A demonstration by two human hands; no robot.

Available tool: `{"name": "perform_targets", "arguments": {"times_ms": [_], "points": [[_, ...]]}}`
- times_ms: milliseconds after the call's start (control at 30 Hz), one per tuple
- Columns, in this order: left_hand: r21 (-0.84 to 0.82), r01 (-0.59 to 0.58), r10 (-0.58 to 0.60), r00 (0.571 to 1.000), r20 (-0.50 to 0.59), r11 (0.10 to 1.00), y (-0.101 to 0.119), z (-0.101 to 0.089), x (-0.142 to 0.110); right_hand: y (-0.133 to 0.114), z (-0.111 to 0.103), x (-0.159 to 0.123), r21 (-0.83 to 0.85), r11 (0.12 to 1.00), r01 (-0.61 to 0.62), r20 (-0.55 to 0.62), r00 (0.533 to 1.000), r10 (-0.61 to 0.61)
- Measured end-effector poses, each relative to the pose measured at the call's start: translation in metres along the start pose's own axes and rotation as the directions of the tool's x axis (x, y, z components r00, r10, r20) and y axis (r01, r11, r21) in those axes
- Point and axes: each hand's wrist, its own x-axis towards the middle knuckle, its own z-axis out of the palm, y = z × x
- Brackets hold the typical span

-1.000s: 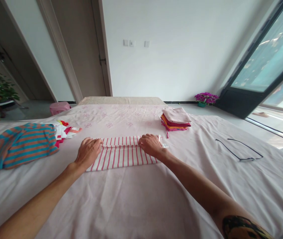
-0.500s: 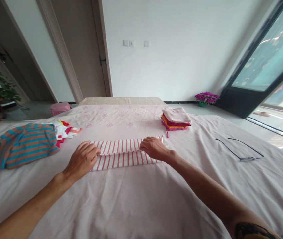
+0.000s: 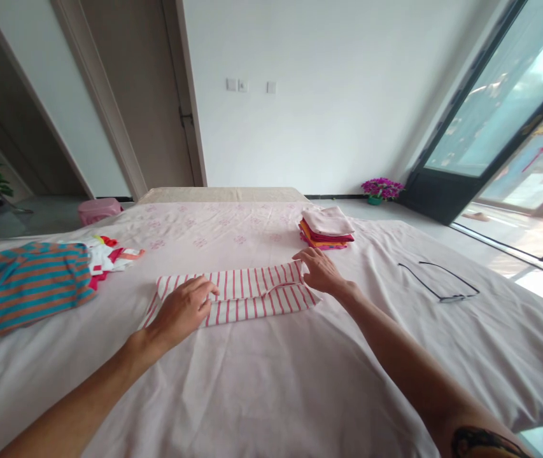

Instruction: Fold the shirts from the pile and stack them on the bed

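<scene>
A white cloth with red stripes (image 3: 247,291) lies folded into a long band on the pale pink bed sheet (image 3: 271,388). My left hand (image 3: 183,310) rests on the band's left part, fingers curled down and pressing the fabric. My right hand (image 3: 319,271) is at the band's right end, fingers closed on the folded edge there.
A stack of folded pink, red and orange cloths (image 3: 327,226) sits beyond my right hand. A teal and orange striped garment (image 3: 23,286) and small red-and-white clothes (image 3: 109,254) lie at the left. Black eyeglasses (image 3: 439,282) lie at the right. A glass door (image 3: 505,127) stands at the right.
The striped cloth's upper layer has been folded down toward me. My right hand moved to the band's right end, my left slid inward onto it. The view shifted slightly.
</scene>
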Motion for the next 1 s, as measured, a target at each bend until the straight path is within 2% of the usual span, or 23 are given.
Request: {"name": "perform_targets", "arguments": {"times_ms": [67,167,333,400,533,600,700,767,833,900,1000], "points": [[0.029,-0.071,0.07,0.997,0.026,0.997,0.019,0.009,0.011,0.002,0.007,-0.002,-0.006,1.0,0.011,0.013,1.0,-0.011],[0.114,-0.131,0.124,0.99,0.069,0.985,0.039,0.022,0.025,0.001,0.014,-0.003,-0.024,0.995,0.101,-0.034,0.994,-0.102],[0.143,-0.099,0.092,0.994,0.053,0.985,0.043,0.043,0.037,0.002,0.013,-0.004,0.0,0.963,0.271,-0.109,0.957,-0.269],[0.1,-0.069,0.067,0.998,0.019,0.993,0.04,0.046,0.039,0.004,0.01,-0.002,0.085,0.956,0.282,-0.155,0.951,-0.267],[-0.039,-0.016,0.015,1.0,-0.015,0.999,0.036,0.043,0.038,0.009,0.005,0.001,0.355,0.902,0.246,-0.265,0.952,-0.155],[-0.097,-0.032,0.032,0.999,0.007,0.995,0.036,0.038,0.034,0.013,0.004,-0.002,0.437,0.863,0.254,-0.23,0.959,-0.166],[-0.169,-0.093,0.107,0.991,0.077,0.981,0.033,0.031,0.027,0.02,0.004,-0.012,0.44,0.853,0.282,-0.107,0.959,-0.262],[-0.197,-0.081,0.1,0.991,0.093,0.977,0.029,0.028,0.026,0.019,0.005,-0.015,0.396,0.892,0.218,-0.095,0.976,-0.196],[-0.201,-0.011,0.022,0.998,0.052,0.98,0.023,0.027,0.028,0.01,0.002,-0.013,0.366,0.926,0.093,-0.148,0.988,-0.041],[-0.204,0.065,-0.07,0.997,-0.016,0.977,0.017,0.027,0.033,-0.01,-0.003,-0.006,0.358,0.933,0.049,-0.187,0.982,0.02],[-0.172,0.093,-0.107,0.992,-0.072,0.981,0.009,0.03,0.039,-0.054,-0.01,0.009,0.303,0.935,0.182,-0.138,0.98,-0.146]]}}
